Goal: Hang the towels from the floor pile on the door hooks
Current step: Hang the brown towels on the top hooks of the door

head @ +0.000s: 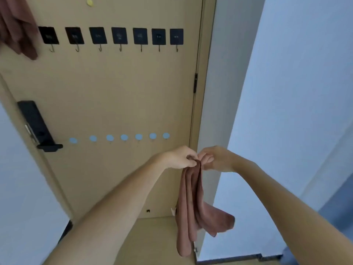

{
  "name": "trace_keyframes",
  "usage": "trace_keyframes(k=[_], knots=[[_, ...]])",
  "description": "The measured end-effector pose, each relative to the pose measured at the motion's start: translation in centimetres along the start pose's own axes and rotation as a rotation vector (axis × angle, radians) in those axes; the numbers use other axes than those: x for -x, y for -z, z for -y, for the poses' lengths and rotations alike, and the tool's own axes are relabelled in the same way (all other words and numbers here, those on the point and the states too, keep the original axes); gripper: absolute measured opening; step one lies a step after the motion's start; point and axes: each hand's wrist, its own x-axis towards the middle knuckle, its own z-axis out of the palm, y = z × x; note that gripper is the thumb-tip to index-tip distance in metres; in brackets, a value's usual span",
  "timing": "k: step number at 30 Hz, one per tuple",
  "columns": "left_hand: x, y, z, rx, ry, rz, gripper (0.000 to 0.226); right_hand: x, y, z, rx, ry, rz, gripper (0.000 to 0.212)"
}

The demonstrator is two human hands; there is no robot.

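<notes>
Pale blue-white walls [286, 92] flank a beige door [118, 88], and the person stands close in front of it with both bare arms stretched forward. Across the upper door runs a row of black square adhesive hooks [120, 38], each with a small metal hook hanging below its plate; seven of them hang bare. At the far upper left a brownish-pink towel [17, 29] already hangs down over the door, just beside the leftmost bare hook. Lower down a second row of small round pale-blue pads [124, 137] crosses the door, level with the black lock and handle [38, 127] on the left edge. A black hinge [195, 83] sits on the right edge of the door. Below the round pads, near the right edge, the left hand [181, 157] and the right hand [214, 159] meet, fingertips together, both pinching the gathered top of a second towel [191, 203]. This towel, the same brownish pink, hangs straight down from the fingers in long folds, one corner flaring out to the right, clear of the door and the floor [152, 240].
</notes>
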Motion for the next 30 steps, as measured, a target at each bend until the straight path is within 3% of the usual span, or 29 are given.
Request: trace_keyframes(k=[5,9,13,16,18,21,25,30], knots=[[7.8,8.7,5.6,-0.061,0.092,-0.149,0.008,-4.8,-4.4,10.0,-0.017,0.151,-0.023,0.005],[13.4,14.3,9.3,-0.080,0.116,-0.264,0.008,-8.7,-8.8,17.4,-0.086,0.227,-0.029,0.034],[18.2,19.0,12.1,-0.105,0.148,-0.338,0.009,-11.2,-12.0,24.8,-0.096,0.352,-0.188,0.013],[21.6,22.4,14.7,-0.150,0.201,-0.383,0.007,-12.6,-12.7,29.4,-0.090,0.456,-0.236,0.012],[23.7,24.1,17.0,-0.165,0.267,-0.373,0.008,-13.6,-12.2,31.9,-0.063,0.505,-0.188,0.006],[26.2,25.8,19.5,-0.152,0.326,-0.316,0.019,-15.0,-11.4,34.6,-0.012,0.548,-0.113,0.019],[27.8,29.3,19.9,-0.057,0.217,-0.571,0.020,-17.2,-10.8,36.9,-0.156,0.616,-0.164,0.018],[27.4,31.5,21.0,-0.067,0.262,-0.478,0.022,-20.7,-9.6,38.7,-0.053,0.615,-0.035,0.021]])
